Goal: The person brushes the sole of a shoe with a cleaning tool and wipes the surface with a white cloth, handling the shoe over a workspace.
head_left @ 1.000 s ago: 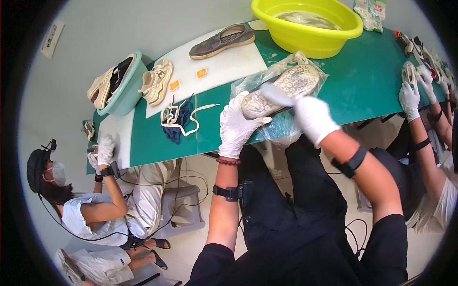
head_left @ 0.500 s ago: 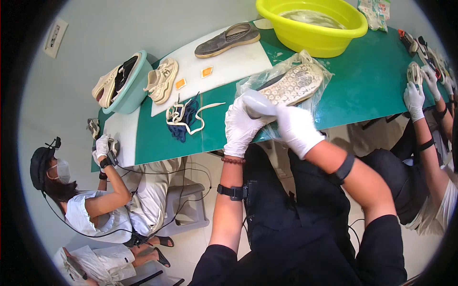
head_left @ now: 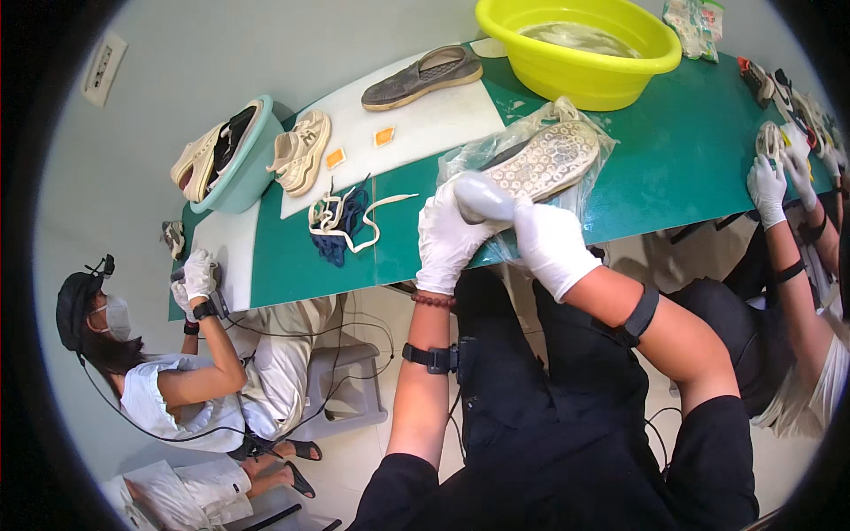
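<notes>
A dark slip-on shoe (head_left: 551, 161) lies tilted on its side, its pale, hexagon-patterned sole facing up toward me. Crumpled clear plastic (head_left: 591, 196) spreads under and around it. My left hand (head_left: 450, 232), in a white glove, is closed about the shoe's near end, with some fingers hidden. In my gloved right hand (head_left: 551, 246) is a pale grey tool with a rounded, oval head (head_left: 483, 196), held by its narrow end. The head lies across the shoe's near end, close against my left hand; its underside is hidden.
Beyond the shoe stands a yellow basin (head_left: 580, 66) of cloudy water. A grey slip-on (head_left: 421, 78) and cream sneaker (head_left: 304, 152) rest on the white board. Laces (head_left: 341, 219) lie nearer. At left, a teal basin (head_left: 239, 173) holds shoes beside a masked co-worker (head_left: 177, 372); others work at right.
My right hand and the grey tool have shifted slightly, the hand a little lower. The left hand stays at the shoe. The co-worker at left has moved their hands together.
</notes>
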`<control>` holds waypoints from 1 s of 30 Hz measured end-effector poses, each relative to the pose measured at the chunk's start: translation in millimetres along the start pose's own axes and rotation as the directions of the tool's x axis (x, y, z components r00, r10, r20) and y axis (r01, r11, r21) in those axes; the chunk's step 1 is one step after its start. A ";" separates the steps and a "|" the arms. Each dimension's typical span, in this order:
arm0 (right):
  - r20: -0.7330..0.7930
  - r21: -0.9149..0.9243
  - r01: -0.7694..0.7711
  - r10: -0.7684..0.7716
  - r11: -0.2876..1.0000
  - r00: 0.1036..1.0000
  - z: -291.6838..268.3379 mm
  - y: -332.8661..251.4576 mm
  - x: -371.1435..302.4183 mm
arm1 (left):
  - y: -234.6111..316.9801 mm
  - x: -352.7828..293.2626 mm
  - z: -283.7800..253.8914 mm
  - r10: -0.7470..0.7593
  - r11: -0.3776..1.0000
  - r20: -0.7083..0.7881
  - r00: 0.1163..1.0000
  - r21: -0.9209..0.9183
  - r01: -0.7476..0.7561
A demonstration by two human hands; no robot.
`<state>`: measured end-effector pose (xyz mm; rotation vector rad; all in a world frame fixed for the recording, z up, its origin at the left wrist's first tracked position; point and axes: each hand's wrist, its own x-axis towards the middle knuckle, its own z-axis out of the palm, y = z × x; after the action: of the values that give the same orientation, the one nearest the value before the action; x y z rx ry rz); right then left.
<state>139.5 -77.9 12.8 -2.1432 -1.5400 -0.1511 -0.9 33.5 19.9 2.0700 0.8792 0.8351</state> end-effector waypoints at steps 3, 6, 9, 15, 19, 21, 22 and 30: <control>0.159 -0.069 0.081 -0.070 0.994 0.985 -15.0 7.7 8.2 | -3.6 -2.8 -3.1 0.093 0.995 -0.050 0.994 -0.013 -0.094; 0.107 -0.335 -0.053 0.094 0.941 0.990 -22.8 79.9 30.5 | -5.3 -1.7 -1.8 0.126 0.987 -0.098 0.987 0.115 -0.115; -0.011 -0.402 -0.217 0.232 0.890 0.973 -46.5 126.4 48.3 | 4.2 0.6 0.0 0.130 0.985 -0.092 0.987 0.124 -0.118; 0.124 -0.153 -0.168 0.187 0.974 0.974 -17.0 21.9 21.7 | 3.4 -0.4 -1.2 0.106 0.988 -0.074 0.992 0.123 -0.097; -0.068 0.005 0.006 -0.005 1.000 0.998 0.2 3.6 12.4 | -2.1 -3.5 1.9 0.140 0.985 -0.105 0.985 0.115 -0.128; 0.089 -0.098 -0.009 0.018 0.995 0.996 -15.8 16.6 16.6 | -13.3 -4.6 0.7 0.138 0.981 -0.112 0.984 0.152 -0.120; 0.150 -0.142 -0.045 0.066 0.989 0.986 -17.4 32.1 17.9 | -14.4 -3.3 1.7 0.138 0.977 -0.114 0.984 0.178 -0.117; -0.009 -0.317 -0.238 0.248 0.918 0.969 -36.1 131.5 25.8 | -4.2 -4.8 0.2 0.071 0.979 -0.052 0.996 0.197 -0.059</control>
<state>275.9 -103.6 11.0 -2.5798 -1.3212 -0.2976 -4.7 31.8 15.1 2.2644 0.9632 0.8786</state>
